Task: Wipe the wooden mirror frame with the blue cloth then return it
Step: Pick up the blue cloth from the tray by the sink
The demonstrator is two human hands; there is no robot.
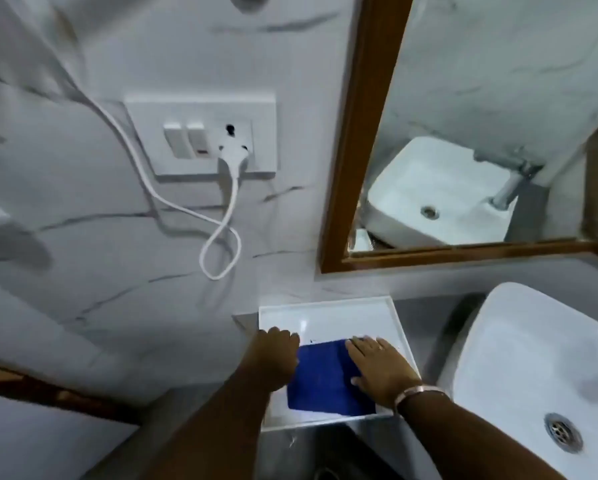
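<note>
The cloth (328,379) lies flat in the tray (328,308), which sits on the counter between the wall and the sink (532,368), below the lower left corner of the frame (356,133). Both hands are on it.

**Progress**
- The pictures do not settle which end of the task this is. A cloth lying spread in the tray fits either the pick-up or the return.
- The frame shows no streaks or damp marks, so its wiping cannot be confirmed.
- If this is the pick-up, all wiping and the return are left. If it is the return, only lifting the hands away is left.

**Hands**
- Left hand (275,362): resting at the cloth's left edge, fingers curled down. Whether they pinch the fabric cannot be told.
- Right hand (382,368): laid flat, palm down, fingers extended and slightly spread over the cloth's right side. It presses and grips nothing. There is a ring on one finger and a band at the wrist.

**Materials and shapes**
- Cloth: deep blue, soft, matte, roughly rectangular with rounded corners.
- Tray: white, glossy, shallow, square-cornered with a low raised rim.
- Frame: brown wood, flat-faced, smooth, mitred at the corner, around a mirror.
- Sink: white glazed ceramic, rounded rectangle, metal drain.
- Wall: pale marble-look tile with grey veins.
</note>
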